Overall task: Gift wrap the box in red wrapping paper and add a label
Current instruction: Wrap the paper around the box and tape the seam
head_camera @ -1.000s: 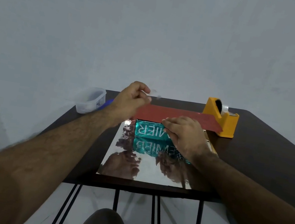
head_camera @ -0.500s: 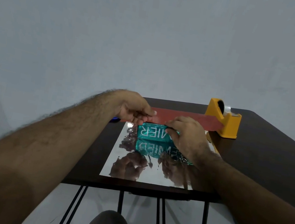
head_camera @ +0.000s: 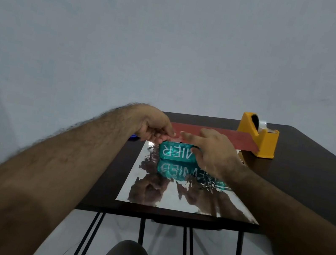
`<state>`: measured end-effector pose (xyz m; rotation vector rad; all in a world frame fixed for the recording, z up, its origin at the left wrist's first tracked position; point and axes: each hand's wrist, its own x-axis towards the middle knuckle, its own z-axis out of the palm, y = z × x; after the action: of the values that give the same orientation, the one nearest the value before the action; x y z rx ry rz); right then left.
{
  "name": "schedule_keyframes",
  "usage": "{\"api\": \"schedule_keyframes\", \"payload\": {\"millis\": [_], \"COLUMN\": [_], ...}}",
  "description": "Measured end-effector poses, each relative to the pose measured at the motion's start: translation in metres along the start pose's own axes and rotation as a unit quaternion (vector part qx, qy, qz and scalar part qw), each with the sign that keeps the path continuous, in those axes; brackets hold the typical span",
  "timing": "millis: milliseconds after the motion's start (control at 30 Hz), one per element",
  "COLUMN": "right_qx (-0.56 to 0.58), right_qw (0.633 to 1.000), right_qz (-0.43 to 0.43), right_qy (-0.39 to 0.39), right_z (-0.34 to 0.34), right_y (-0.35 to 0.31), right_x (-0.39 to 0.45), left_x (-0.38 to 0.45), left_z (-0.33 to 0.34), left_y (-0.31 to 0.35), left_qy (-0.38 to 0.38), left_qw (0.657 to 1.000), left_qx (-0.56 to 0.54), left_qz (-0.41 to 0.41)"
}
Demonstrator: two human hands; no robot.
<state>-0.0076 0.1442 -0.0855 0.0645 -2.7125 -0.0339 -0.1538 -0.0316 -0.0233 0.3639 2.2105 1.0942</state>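
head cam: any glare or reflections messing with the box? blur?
Head view: the shiny inner side of the paper mirrors the teal box and both hands, left and right. Light is dim and flat, with no hard glare. Forearms at the frame edges are soft; table edges bow from the wide lens.

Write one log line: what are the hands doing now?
left hand: pinches tape piece | right hand: holds red paper on teal box | stage: taping flap
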Motion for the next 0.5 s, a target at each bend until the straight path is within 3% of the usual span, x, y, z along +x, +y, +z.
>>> {"api": "schedule_keyframes", "payload": {"millis": [267, 500], "right_qx": [-0.057, -0.087], "right_qw": [0.995, 0.992], "right_qz": [-0.032, -0.037], "right_qy": [-0.071, -0.078], "right_z": [-0.016, -0.023], "right_y": [-0.005, -0.01], "right_x": [0.015, 0.019], "left_x": [-0.004, -0.005], "left_z": [0.009, 0.012], "left_y": [0.007, 0.011], "left_qy": [0.054, 0.111], "left_qw": [0.995, 0.983], "left_qx": [0.082, 0.142], "left_qz": [0.019, 0.032]}}
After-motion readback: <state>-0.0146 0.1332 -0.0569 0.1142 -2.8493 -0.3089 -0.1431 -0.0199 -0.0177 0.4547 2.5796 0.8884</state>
